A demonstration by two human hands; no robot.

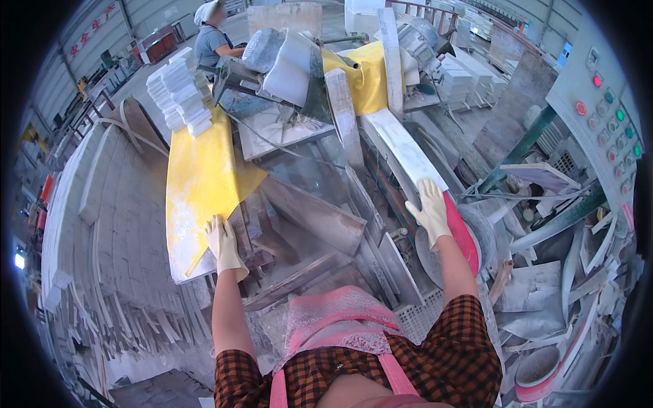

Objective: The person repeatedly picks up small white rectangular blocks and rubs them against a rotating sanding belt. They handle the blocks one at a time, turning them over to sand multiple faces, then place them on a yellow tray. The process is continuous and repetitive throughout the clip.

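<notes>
Both my hands wear cream rubber gloves. My left hand (pixel 224 246) rests with its fingers stretched out on the near right edge of a yellow sheet (pixel 198 180), which drapes over a stand. On the sheet's far end sits a stack of white stone strips (pixel 178 95). My right hand (pixel 431 211) lies with fingers spread on the near end of a long white stone slab (pixel 403 146). That slab sits on a narrow machine bed, its far end beneath a yellow cover (pixel 371 81). A red belt (pixel 462 234) shows just right of my right wrist.
A control panel (pixel 602 119) with coloured buttons stands at the right. Stone offcuts (pixel 534 289) litter the floor below it. Tall stacks of stone strips (pixel 92 204) fill the left. Beyond the machine is another person (pixel 213 44). Boards (pixel 313 211) lie between my hands.
</notes>
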